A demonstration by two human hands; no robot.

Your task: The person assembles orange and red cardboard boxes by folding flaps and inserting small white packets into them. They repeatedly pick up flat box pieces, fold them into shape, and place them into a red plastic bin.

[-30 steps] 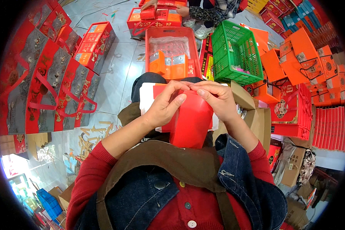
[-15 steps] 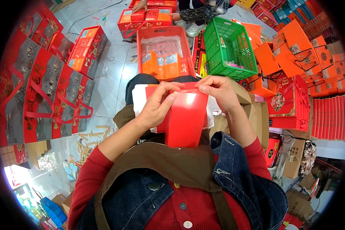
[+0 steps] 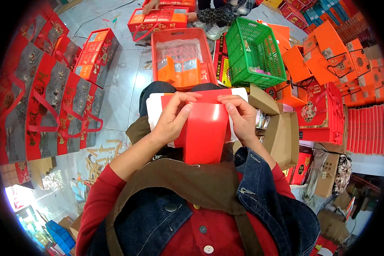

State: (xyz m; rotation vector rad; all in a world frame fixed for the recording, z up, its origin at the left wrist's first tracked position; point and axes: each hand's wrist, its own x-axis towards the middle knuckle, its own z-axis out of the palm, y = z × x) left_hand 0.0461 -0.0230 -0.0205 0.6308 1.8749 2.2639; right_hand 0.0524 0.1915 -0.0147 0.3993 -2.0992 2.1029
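Observation:
A glossy red folded card piece (image 3: 207,132) lies across my lap, its far edge turned into a narrow fold. My left hand (image 3: 174,118) pinches its upper left corner between thumb and fingers. At the upper right corner, my right hand (image 3: 242,121) grips the same card with bent fingers. Under it are more red sheets and a white stack (image 3: 154,107), partly hidden by my hands and the card.
Ahead stand a red crate (image 3: 155,47) with orange boxes and a green basket (image 3: 254,81). An open cardboard box (image 3: 288,138) is at my right, near stacked orange boxes (image 3: 328,53). Red-grey gift bags (image 3: 47,102) line the left. A co-worker's hand (image 3: 151,6) is over a gift box (image 3: 158,25).
My right hand has come down toward me along the card's right edge, uncovering more of the cardboard box. My left hand stays nearly in place. The co-worker's hand has shifted slightly away and left.

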